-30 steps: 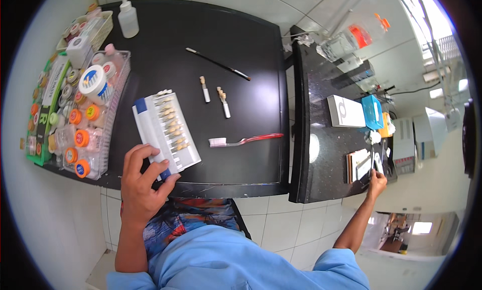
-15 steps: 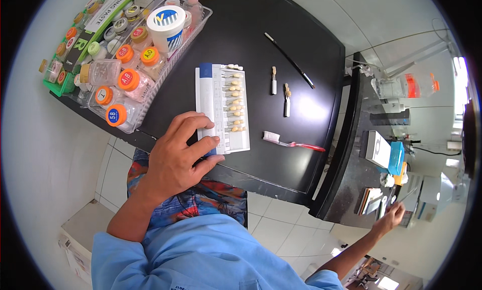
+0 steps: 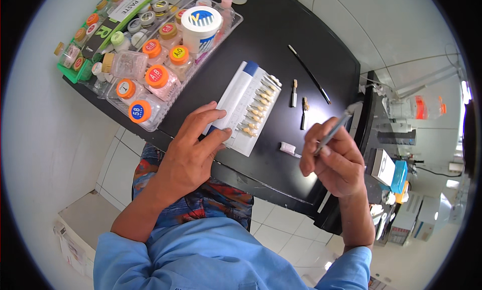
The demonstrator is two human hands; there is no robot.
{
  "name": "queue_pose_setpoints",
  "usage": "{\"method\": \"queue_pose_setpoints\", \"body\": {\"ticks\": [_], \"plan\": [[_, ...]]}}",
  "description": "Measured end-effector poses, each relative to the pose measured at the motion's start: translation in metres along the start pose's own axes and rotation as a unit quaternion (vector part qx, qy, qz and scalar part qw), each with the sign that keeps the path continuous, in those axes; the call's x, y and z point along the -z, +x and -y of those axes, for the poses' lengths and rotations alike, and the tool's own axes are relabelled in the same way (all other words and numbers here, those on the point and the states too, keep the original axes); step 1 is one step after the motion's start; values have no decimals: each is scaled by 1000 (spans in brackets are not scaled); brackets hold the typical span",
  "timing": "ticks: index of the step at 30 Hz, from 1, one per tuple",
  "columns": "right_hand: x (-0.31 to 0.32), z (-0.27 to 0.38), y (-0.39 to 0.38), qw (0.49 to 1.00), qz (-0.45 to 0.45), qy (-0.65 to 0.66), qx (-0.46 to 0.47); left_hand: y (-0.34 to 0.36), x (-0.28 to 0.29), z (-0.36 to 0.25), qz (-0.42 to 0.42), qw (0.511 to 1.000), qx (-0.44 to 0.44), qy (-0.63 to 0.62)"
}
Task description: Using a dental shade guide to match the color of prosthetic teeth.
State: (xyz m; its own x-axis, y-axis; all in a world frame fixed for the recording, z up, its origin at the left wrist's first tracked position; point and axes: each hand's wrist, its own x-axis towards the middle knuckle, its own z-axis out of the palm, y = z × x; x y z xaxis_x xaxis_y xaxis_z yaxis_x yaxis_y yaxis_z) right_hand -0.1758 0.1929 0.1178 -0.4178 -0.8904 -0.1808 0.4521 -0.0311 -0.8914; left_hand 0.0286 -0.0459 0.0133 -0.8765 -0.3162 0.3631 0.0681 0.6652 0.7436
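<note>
My left hand grips the near left end of a white tooth shade guide with blue ends and rows of cream tooth tabs, lying at a slant on the black desk. My right hand is raised over the desk's near right part, closed on a thin metal instrument whose tip is too blurred to identify. Two loose shade tabs lie beside the guide, with a slim black brush behind them. A toothbrush is partly hidden by my right hand.
A plastic tray of lidded jars and a green basket fill the left side. A side counter at the right holds a white box, a blue container and a bottle. A tiled wall stands behind.
My right hand has come from the side counter to over the desk with a metal instrument. My left hand stays on the shade guide, which now lies more slanted in view.
</note>
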Motion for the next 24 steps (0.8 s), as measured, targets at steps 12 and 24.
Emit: {"method": "queue_pose_setpoints", "body": {"ticks": [12, 24], "plan": [[-6, -10, 61, 858, -3, -509, 66, 4, -3, -2, -52, 997, 15, 64], [-5, -19, 48, 700, 135, -687, 142, 7, -13, -7, -29, 995, 45, 83]]}}
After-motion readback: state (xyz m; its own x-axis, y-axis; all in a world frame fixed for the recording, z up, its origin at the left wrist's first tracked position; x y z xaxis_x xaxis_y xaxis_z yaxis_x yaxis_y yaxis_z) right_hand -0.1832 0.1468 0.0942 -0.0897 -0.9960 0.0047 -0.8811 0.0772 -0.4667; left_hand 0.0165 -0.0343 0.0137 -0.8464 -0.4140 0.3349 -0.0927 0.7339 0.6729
